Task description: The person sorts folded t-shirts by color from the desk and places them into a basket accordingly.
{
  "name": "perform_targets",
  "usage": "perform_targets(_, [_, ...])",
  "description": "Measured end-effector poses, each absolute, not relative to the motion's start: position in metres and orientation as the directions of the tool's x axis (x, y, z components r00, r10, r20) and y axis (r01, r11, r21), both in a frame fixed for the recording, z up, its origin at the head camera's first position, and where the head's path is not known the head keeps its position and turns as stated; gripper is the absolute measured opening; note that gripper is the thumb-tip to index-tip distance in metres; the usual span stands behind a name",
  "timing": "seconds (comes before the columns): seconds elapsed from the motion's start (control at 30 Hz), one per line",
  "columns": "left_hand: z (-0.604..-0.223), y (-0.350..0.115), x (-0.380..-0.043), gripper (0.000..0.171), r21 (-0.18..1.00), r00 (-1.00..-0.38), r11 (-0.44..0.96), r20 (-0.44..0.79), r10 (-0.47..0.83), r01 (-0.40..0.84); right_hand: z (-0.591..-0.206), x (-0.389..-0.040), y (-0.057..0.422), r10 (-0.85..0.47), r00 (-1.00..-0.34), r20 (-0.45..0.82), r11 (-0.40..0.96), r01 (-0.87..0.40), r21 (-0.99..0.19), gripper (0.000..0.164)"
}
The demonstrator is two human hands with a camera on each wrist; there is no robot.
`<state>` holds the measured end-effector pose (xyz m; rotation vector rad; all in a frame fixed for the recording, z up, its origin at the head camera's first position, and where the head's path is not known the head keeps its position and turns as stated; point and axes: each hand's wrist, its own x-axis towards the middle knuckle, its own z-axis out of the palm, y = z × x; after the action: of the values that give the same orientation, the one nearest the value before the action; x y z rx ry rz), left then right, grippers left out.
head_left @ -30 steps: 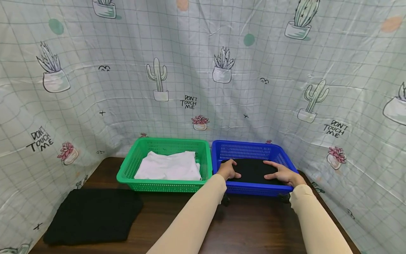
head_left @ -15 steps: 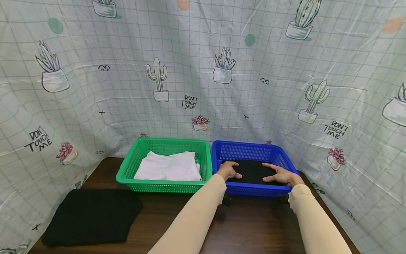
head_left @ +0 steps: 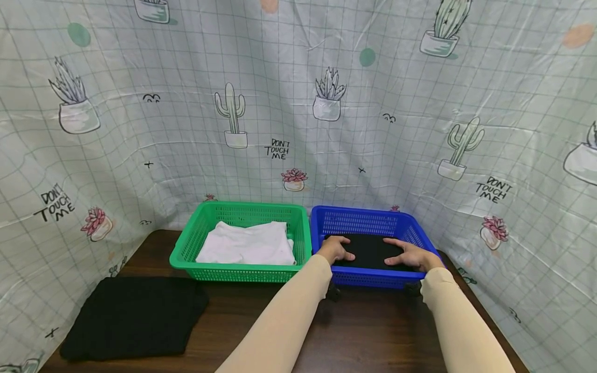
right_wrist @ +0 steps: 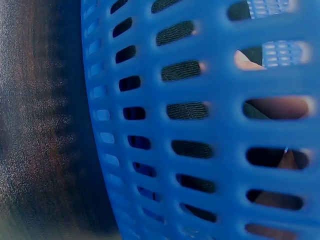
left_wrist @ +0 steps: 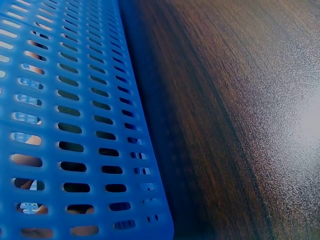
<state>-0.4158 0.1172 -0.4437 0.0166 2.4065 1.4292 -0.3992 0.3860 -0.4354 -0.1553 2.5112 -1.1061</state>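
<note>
A folded black cloth (head_left: pixel 367 250) lies inside the blue basket (head_left: pixel 373 277). At its left end my left hand (head_left: pixel 336 249) rests on it, thumb and forefinger spread apart. My right hand (head_left: pixel 411 255) lies at the other end, its thumb and forefinger also spread and extended over the black fabric. The remaining fingers of both hands are mostly hidden. In the left wrist view the slotted blue wall (left_wrist: pixel 80 110) fills the left side, with bits of skin behind the holes. Dark ribbed fabric (right_wrist: pixel 187 111) shows through the slots in the right wrist view.
A green basket (head_left: pixel 242 272) holding a folded white cloth (head_left: pixel 247 243) stands directly left of the blue one. Another folded black cloth (head_left: pixel 132 317) lies on the brown wooden table (head_left: pixel 364 331) at front left. A cactus-print curtain (head_left: pixel 289 103) encloses the back and sides.
Both hands stay on the black cloth in the blue basket. The right hand has shifted slightly to the left; the left hand is nearly still.
</note>
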Motion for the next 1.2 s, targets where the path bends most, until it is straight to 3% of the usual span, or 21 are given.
perform_targets(0.93, [-0.434, 0.112, -0.395, 0.059, 0.841, -0.941, 0.517, -0.287, 0.177, -0.16, -0.436, -0.401, 0.389, -0.291, -0.889, -0.355, 0.685, 0.066, -0.725, 0.09])
perform_targets(1.1, [-0.424, 0.106, -0.391, 0.06, 0.829, -0.941, 0.553, -0.249, 0.231, -0.084, -0.428, -0.4, 0.384, -0.263, -0.894, -0.362, 0.728, 0.062, -0.683, 0.085])
perform_targets(1.2, [-0.407, 0.099, -0.388, 0.06, 0.809, -0.93, 0.588, -0.204, 0.306, 0.016, -0.408, -0.397, 0.378, -0.27, -0.902, -0.337, 0.808, -0.022, -0.589, 0.078])
